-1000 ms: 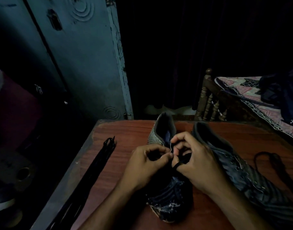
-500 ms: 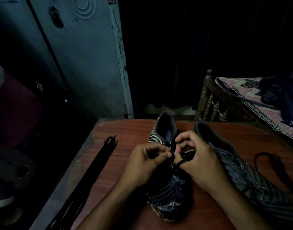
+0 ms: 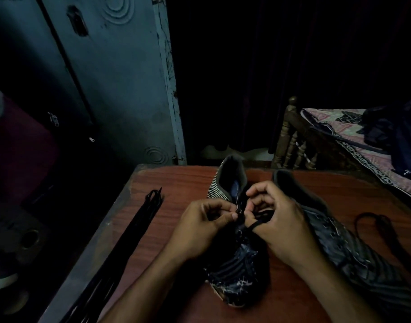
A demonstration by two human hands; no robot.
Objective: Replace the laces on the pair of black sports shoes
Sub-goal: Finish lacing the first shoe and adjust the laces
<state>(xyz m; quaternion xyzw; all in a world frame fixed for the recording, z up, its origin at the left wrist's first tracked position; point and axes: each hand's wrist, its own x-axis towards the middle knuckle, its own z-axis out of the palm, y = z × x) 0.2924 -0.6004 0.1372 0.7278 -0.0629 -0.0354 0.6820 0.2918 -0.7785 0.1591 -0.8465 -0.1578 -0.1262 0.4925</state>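
Shoes sit side by side on a reddish wooden table [image 3: 176, 183]. The near shoe [image 3: 237, 273] lies under both hands, toe toward the person, its open collar just beyond the fingertips. The left hand [image 3: 199, 229] has its fingers curled, thumb and forefinger pinching the black lace [image 3: 260, 222] at the top eyelets. The right hand [image 3: 281, 220] is also curled; a loop of the same lace runs across its fingers, which grip it just beside the left thumb. The second shoe [image 3: 335, 236] lies right of the right hand, touching its back. A loose lace [image 3: 372, 217] lies further right on the table. A bundle of black laces [image 3: 139, 220] lies well left of the left hand.
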